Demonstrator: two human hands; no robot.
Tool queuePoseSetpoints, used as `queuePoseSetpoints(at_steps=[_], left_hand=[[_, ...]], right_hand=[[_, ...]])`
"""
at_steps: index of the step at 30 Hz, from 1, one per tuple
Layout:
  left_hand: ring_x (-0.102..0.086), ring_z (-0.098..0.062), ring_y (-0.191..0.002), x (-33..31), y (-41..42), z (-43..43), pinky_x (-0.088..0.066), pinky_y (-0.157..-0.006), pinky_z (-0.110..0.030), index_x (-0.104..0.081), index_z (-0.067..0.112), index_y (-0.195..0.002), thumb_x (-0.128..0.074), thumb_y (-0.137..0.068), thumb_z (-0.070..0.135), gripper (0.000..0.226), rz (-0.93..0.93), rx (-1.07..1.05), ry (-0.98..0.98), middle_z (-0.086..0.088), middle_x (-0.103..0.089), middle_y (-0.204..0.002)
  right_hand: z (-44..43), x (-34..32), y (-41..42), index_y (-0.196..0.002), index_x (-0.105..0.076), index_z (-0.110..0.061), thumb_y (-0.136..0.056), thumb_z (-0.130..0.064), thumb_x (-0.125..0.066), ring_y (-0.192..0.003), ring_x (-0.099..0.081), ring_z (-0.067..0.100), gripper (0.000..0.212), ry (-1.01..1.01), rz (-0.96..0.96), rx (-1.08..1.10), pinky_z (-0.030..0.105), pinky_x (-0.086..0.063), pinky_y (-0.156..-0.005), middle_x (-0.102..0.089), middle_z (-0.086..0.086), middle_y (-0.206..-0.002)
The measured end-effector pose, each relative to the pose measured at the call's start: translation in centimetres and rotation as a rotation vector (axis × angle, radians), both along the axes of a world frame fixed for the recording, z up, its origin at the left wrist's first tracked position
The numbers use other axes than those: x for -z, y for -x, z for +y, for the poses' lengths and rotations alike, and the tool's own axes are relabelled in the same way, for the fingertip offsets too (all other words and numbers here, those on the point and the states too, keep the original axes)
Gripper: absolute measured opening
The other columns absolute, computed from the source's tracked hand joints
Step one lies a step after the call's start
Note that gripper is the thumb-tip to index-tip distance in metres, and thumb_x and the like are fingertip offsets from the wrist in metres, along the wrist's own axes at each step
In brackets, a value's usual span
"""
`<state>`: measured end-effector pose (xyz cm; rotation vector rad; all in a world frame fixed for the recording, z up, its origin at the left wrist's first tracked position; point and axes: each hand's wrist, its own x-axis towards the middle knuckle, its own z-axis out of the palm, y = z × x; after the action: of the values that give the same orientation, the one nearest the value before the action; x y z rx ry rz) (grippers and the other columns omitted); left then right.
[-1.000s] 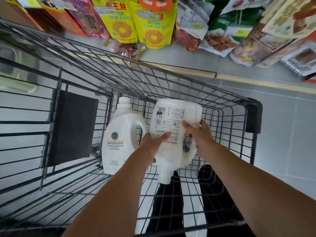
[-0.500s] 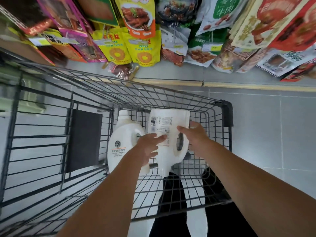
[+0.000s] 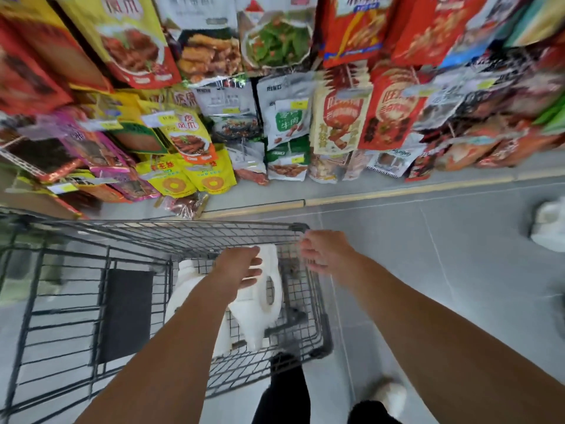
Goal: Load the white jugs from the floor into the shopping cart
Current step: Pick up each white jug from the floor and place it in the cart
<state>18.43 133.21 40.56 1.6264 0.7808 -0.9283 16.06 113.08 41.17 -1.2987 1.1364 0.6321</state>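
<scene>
I see two white jugs (image 3: 260, 304) in a dark grey wire cart (image 3: 153, 237). At twelve o'clock, red and yellow snack packets (image 3: 336, 117); the floor (image 3: 428, 270) is plain grey.

Bare forearms with no sleeves or jewellery, black trousers (image 3: 284, 396), and a white shoe (image 3: 393, 393) below

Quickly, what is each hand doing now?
Left hand: open, resting on the second jug.
Right hand: open, holding nothing.

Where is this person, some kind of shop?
Most likely a supermarket or grocery aisle. Rows of colourful snack packets with small price tags hang on the display ahead, a wire shopping cart stands on the tiled floor, and white jugs lie inside it.
</scene>
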Motion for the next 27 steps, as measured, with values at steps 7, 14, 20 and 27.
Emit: queuePoseSetpoints(at_steps=[7,14,20,27], left_hand=[[-0.062,-0.017,-0.058,-5.7,4.7,-10.9,-0.045,-0.06,-0.025,-0.065,0.016,-0.093,-0.066,-0.105,0.019,0.013,-0.099,0.12,-0.014,-0.006,-0.065,-0.081],[-0.059,-0.019,-0.063,-10.5,10.9,-26.5,-0.044,-0.061,-0.027,-0.064,0.019,-0.093,-0.061,-0.107,0.018,0.015,-0.248,0.174,0.006,-0.003,-0.067,-0.081],[-0.062,-0.018,-0.064,-12.9,15.0,-39.1,-0.051,-0.064,-0.03,-0.066,0.014,-0.092,-0.064,-0.103,0.015,0.012,-0.35,0.29,0.014,-0.006,-0.072,-0.087],[-0.063,-0.018,-0.061,-13.4,18.2,-53.0,-0.049,-0.06,-0.027,-0.068,0.012,-0.097,-0.066,-0.101,0.013,0.005,-0.397,0.462,0.071,-0.004,-0.071,-0.079]], right_hand=[[-12.4,-5.2,6.7,-0.121,-0.061,-0.018,-0.114,-0.026,-0.055,-0.082,-0.063,0.018,0.012,-0.192,-0.179,0.212,0.038,-0.058,-0.096,-0.069,0.008,-0.104],[-26.3,-10.1,15.7,-0.131,-0.069,-0.013,-0.11,-0.027,-0.064,-0.08,-0.067,0.018,0.026,-0.126,-0.314,0.361,0.035,-0.056,-0.075,-0.074,0.007,-0.105],[-37.9,-13.0,23.3,-0.135,-0.07,-0.008,-0.11,-0.027,-0.065,-0.085,-0.07,0.02,0.032,-0.083,-0.349,0.463,0.041,-0.056,-0.09,-0.076,0.006,-0.107],[-49.5,-14.1,30.6,-0.132,-0.072,-0.005,-0.111,-0.021,-0.061,-0.103,-0.069,0.031,0.029,0.02,-0.334,0.635,0.043,-0.055,-0.095,-0.077,0.018,-0.131]])
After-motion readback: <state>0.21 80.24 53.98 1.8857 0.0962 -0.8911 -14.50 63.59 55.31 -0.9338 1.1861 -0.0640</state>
